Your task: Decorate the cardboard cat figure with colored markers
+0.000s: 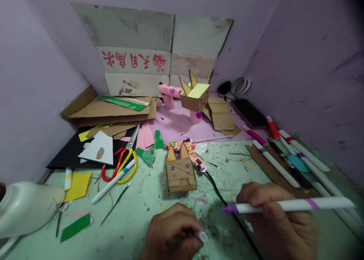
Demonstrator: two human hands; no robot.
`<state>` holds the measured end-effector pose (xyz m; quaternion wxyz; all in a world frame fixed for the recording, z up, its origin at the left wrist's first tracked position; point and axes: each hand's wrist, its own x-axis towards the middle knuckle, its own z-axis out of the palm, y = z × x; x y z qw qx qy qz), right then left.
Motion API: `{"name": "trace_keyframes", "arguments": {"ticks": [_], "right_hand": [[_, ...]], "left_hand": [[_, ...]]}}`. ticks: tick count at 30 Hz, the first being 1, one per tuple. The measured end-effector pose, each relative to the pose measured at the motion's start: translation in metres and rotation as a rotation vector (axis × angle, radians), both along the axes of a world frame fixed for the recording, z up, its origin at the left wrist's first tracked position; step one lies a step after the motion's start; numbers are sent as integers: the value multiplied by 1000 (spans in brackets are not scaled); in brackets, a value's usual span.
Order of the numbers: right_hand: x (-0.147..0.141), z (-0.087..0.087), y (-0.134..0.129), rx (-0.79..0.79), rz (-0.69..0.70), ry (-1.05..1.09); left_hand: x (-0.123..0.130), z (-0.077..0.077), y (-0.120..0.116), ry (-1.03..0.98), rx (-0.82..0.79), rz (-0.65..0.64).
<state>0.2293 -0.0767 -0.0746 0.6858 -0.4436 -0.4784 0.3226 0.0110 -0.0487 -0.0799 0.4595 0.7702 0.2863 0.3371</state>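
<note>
My right hand (278,218) grips a white marker (301,204) with a purple band, its purple tip pointing left. Pinched in my left hand (173,231) is a small whitish cap (202,236), its round open end facing right. Just beyond my hands sits a brown cardboard animal head (181,174) with drawn eyes and two yellow ears edged in purple. A floral-patterned glue gun (197,162) lies behind it, trailing a black cord. Farther back, a second boxy head (195,97) with yellow ears rests on a pink tube.
Scissors (121,167), a blue-banded marker (113,181) and paper scraps lie left. A white jug (31,207) is at the left edge. Several markers (277,163) and a phone (248,112) lie right. Folded cardboard (110,112) sits behind.
</note>
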Motion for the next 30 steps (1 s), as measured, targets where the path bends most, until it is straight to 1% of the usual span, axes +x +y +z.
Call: {"name": "trace_keyframes", "arguments": {"ticks": [2,5,7,12,18,21,23,25,27,29,30], "right_hand": [[-3,2,-2,38,37,-39],[-8,9,-4,135,92,-204],[-10,13,-6,176,122,-306],[-13,16,-4,220,109,-361],[-16,14,0,236,178,-479],[-16,15,1,206,218,-508],[-16,14,1,185,223,-512],[-16,10,1,132,193,-475],[-18,5,0,24,187,-385],[-20,-2,-1,-95,233,-280],[-22,-4,-2,-139,268,-241]], "left_hand": [[7,-6,5,-27,54,-24],[12,-11,6,-11,107,-50],[11,-12,5,2,124,-37],[7,-12,5,53,153,-11],[6,-11,7,89,179,-24],[7,-8,9,74,185,-8],[7,-7,8,47,151,30],[7,-9,5,16,47,76],[7,-14,0,-25,-88,131],[7,-19,-6,-70,-172,180],[7,-20,-8,-92,-179,205]]}}
